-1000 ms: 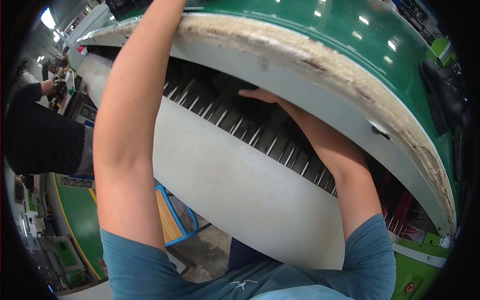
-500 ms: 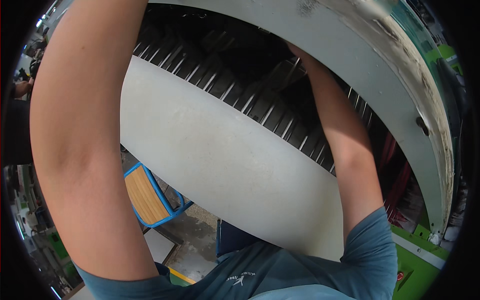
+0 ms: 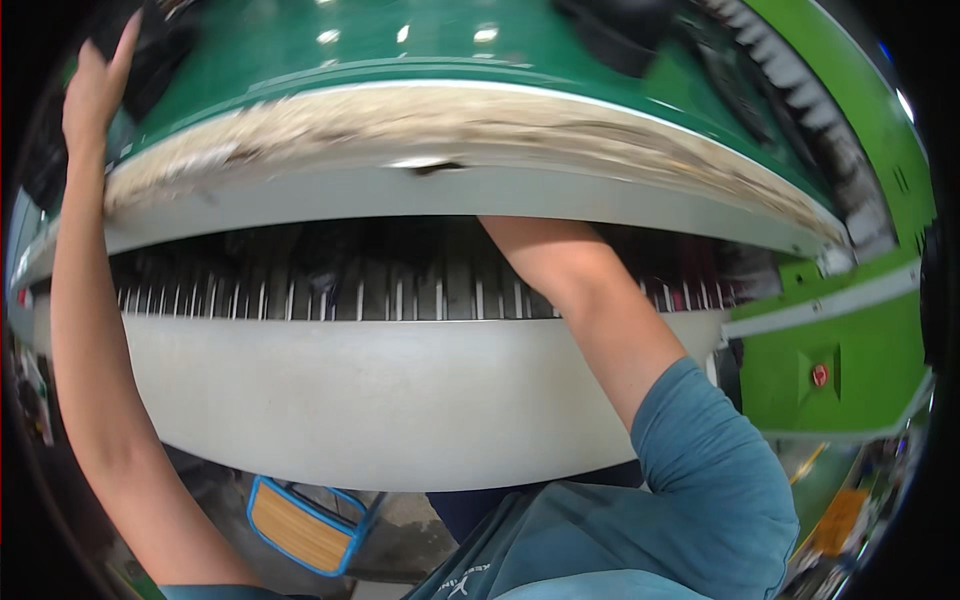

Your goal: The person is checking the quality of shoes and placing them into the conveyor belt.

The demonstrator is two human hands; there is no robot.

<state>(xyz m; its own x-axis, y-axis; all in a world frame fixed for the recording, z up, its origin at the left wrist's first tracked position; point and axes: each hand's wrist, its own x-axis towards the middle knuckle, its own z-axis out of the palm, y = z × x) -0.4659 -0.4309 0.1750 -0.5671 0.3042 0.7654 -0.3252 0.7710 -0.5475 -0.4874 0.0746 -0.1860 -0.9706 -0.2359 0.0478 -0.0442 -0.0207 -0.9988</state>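
Note:
My left hand (image 3: 95,95) is raised past the far left end of the machine's cover, its fingers apart and nothing visible in them. Dark shapes lie beside it, too unclear to name. My right forearm (image 3: 570,270) reaches under the grey lower edge of the cover (image 3: 340,195), into the dark gap above a row of metal bars (image 3: 440,295). That cover hides my right hand, so what it touches does not show. Along the cover's top runs a worn, cream-coloured strip (image 3: 420,125). A pale, smooth panel (image 3: 400,390) spans the machine's front below the bars.
Behind the strip lies a shiny green surface (image 3: 400,40) with dark objects on it. The green machine housing (image 3: 800,390) at right carries a red button (image 3: 821,375). A stool with blue frame and wooden seat (image 3: 300,525) stands below the panel at left.
My view has turned, so the machine now lies level across the picture. My left hand has come into sight at upper left; my right hand remains hidden under the cover.

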